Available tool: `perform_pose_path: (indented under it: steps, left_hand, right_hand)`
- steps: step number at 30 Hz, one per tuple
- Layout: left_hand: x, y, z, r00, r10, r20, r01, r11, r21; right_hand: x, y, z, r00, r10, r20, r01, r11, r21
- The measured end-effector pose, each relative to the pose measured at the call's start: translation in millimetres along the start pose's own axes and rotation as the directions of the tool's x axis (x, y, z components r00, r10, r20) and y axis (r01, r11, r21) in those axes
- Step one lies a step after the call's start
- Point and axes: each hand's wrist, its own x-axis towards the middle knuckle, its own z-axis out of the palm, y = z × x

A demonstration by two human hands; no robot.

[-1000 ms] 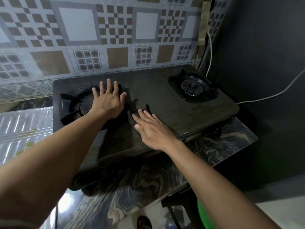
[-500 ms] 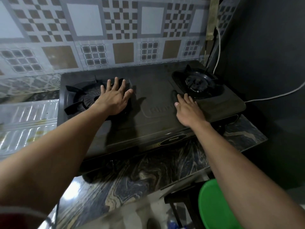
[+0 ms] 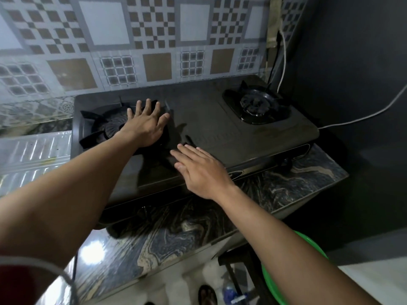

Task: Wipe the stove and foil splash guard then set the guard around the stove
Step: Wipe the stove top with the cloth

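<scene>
left hand (image 3: 146, 126) spread flat over the stove's (image 3: 198, 119) left burner (image 3: 110, 128); right hand (image 3: 200, 170) flat, fingers together (seemingly touching the stove top).

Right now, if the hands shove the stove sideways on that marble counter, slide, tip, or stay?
Probably slides rather than tips: the stove is low and wide, flat on the glossy counter. Likely stiff, a rigid metal body. The pan support under the left hand may be loose and could shift. The right hand lies flat, gripping nothing.

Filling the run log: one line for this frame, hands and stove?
left hand: flat, open, over left burner | right hand: flat, open, on stove top near front edge | cloth: none visible
</scene>
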Motion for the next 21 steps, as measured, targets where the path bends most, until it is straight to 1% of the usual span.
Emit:
perform_pose_path:
  steps: [3,8,10,12,14,16,18,21]
  left_hand:
    - [1,0,0,1.000,-0.009,0.008,0.009,1.000,0.001]
    - [3,2,1,1.000,-0.026,0.011,0.026,0.999,0.027]
    - [4,7,2,0.998,-0.055,-0.016,0.056,0.997,0.060]
    - [3,20,3,0.996,-0.070,-0.063,0.077,0.991,0.113]
    - [2,41,5,0.994,-0.010,-0.111,0.027,0.988,0.155]
    - [5,68,8,0.987,0.096,-0.129,-0.073,0.983,0.169]
    - [11,94,12,0.980,0.172,-0.096,-0.158,0.977,0.144]
    - [24,125,20,0.981,0.192,-0.028,-0.188,0.977,0.103]
  right_hand:
    - [0,35,-15,0.995,0.096,0.028,-0.096,0.995,-0.009]
    - [-10,92,-37,0.965,0.259,0.043,-0.256,0.964,-0.070]
    - [-9,103,-39,0.954,0.298,0.028,-0.295,0.952,-0.080]
    - [-8,108,-39,0.953,0.303,0.017,-0.301,0.951,-0.075]
    - [-9,109,-38,0.956,0.293,0.007,-0.292,0.954,-0.062]
    - [-10,113,-38,0.956,0.292,0.002,-0.292,0.956,-0.041]
    - [-10,122,-41,0.952,0.306,0.007,-0.306,0.952,-0.030]
    - [-14,141,-48,0.940,0.340,0.027,-0.339,0.940,-0.034]
